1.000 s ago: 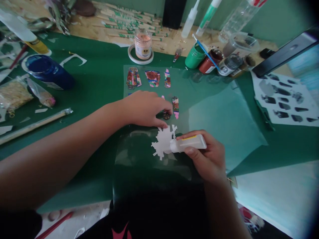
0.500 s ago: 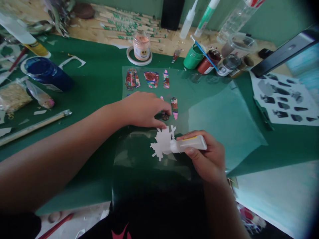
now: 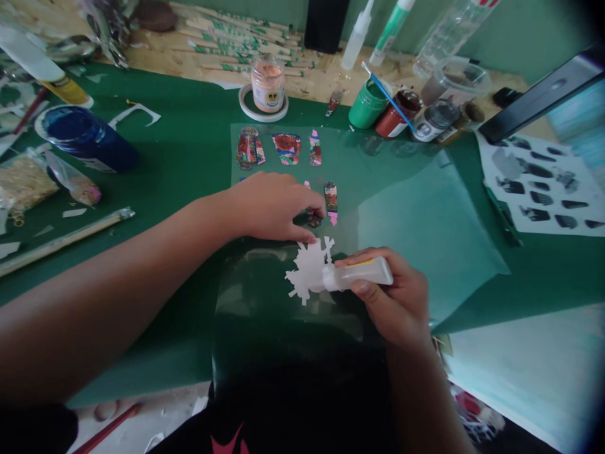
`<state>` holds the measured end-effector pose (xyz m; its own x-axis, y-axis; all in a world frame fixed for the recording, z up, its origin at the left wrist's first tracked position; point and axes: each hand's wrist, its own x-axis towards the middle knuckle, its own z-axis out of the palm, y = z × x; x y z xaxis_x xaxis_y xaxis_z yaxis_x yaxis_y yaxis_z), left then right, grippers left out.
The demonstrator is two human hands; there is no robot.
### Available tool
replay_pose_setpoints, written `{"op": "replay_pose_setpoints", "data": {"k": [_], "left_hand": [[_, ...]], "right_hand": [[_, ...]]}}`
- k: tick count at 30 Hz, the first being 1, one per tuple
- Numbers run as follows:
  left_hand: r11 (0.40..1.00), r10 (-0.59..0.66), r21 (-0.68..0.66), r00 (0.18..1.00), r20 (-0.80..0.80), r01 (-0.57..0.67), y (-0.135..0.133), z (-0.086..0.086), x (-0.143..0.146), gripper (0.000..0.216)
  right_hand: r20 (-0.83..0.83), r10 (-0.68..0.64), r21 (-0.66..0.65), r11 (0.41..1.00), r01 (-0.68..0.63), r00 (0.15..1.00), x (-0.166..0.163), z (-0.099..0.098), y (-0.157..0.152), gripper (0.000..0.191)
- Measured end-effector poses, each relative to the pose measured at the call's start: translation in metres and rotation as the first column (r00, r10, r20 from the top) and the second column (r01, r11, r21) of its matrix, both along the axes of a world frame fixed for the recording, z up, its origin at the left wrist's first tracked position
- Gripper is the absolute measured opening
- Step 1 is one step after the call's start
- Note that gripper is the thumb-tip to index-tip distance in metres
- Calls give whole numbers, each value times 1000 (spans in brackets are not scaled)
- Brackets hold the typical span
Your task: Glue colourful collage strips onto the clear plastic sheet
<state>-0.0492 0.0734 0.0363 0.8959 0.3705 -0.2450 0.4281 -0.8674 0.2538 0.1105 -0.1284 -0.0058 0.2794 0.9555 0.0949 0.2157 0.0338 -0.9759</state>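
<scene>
My right hand (image 3: pixel 394 302) is closed round a small white glue bottle (image 3: pixel 362 274), whose tip rests on a white jagged paper cutout (image 3: pixel 307 271). The cutout lies on a clear plastic sheet (image 3: pixel 265 302) over the green table cover. My left hand (image 3: pixel 274 205) lies palm down just above the cutout, its fingertips pressed on the sheet's edge beside a small colourful painted piece (image 3: pixel 314 219). Several more painted pieces (image 3: pixel 288 148) lie on a translucent sheet (image 3: pixel 416 214) beyond my left hand.
A blue paint tub (image 3: pixel 85 135) stands at the left. A pink jar (image 3: pixel 268 84), green and red paint pots (image 3: pixel 368 107) with a blue brush stand at the back. A printed sheet of dark shapes (image 3: pixel 543 189) lies at the right. A wooden stick (image 3: pixel 66 236) lies left.
</scene>
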Motion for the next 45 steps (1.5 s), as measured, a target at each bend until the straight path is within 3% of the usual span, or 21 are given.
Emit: {"op": "replay_pose_setpoints", "data": {"k": [15,29,35,45], "left_hand": [[1000,-1,6,1000,-4,1,-1,1,0,50],[1000,-1,-7,1000,13,1,0,-1,0,49],[1000,1,3,1000,17,-1,-1,-1,0,49],[1000,2,7,1000,6,-2,0,-1,0,51]], "right_hand": [[-22,-25,28,999,26,999,0,0,0,16],[-204,-94,175,976,131,974,-1,-5,1,20],[-148,-7,90,996,21,989,0,-2,-1,20],[-64,-17,60,998,20,998,1,-4,-3,16]]}}
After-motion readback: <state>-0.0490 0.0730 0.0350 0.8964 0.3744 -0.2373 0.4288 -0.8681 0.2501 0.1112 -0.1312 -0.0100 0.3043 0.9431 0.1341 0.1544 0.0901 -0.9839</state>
